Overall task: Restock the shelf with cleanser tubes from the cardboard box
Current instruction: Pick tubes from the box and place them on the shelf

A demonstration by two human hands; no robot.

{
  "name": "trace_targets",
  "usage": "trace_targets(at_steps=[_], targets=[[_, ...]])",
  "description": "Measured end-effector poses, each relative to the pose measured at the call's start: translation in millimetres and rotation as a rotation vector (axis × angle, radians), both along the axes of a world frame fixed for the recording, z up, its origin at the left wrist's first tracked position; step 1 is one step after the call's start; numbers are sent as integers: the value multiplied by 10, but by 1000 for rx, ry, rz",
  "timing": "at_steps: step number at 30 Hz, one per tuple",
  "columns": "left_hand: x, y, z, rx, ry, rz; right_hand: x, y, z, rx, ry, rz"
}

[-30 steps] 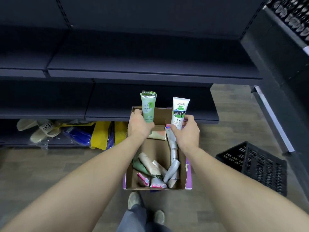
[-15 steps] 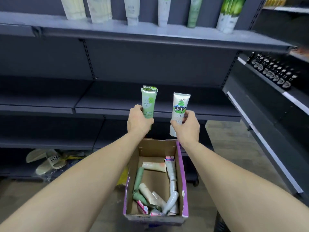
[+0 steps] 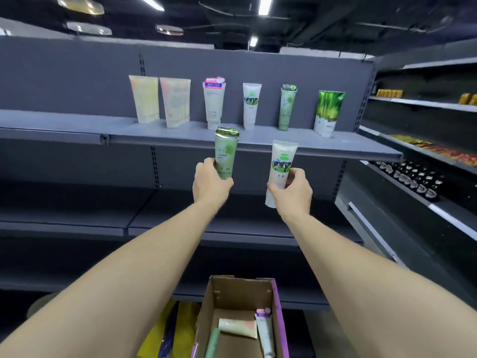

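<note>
- left hand (image 3: 210, 182): a flat, pale green plastic tube (image 3: 226, 153) with a crimped glossy top is held upright, fingers curled round its lower half, just below the front edge of the shelf (image 3: 180, 137).
- right hand (image 3: 291, 190): a white plastic tube (image 3: 281, 166) printed with a green-and-black picture is pinched between thumb and fingers at its middle; it is held crimp up, and its cap end shows below the hand.
- shelf: a smooth grey metal board, on which a row of tubes (image 3: 249, 105) is stood cap down against the back panel, in cream, white and green, with gaps between them.
- cardboard box (image 3: 242, 297): plain brown corrugated walls with a purple outer side are seen low between the forearms; a peach tube (image 3: 237, 327), a white tube and a green one are laid flat inside.
- lower shelves: dark flat metal boards are seen beneath.
</note>
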State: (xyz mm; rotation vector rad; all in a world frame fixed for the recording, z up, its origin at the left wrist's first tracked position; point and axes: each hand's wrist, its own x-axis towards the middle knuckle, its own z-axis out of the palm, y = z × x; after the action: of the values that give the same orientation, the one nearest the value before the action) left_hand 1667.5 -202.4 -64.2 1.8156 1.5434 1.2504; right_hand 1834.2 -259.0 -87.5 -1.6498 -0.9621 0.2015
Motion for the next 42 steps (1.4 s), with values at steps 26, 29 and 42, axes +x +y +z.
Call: trace_targets(at_steps=[26, 29, 42], targets=[[-38, 751, 812, 168, -135, -7, 20, 839, 1031, 90, -108, -12], [-43, 1071, 840, 177, -119, -11, 5, 1120, 1065, 94, -111, -14], [197, 2184, 833, 145, -113, -42, 163, 2121, 1055, 91, -58, -29]])
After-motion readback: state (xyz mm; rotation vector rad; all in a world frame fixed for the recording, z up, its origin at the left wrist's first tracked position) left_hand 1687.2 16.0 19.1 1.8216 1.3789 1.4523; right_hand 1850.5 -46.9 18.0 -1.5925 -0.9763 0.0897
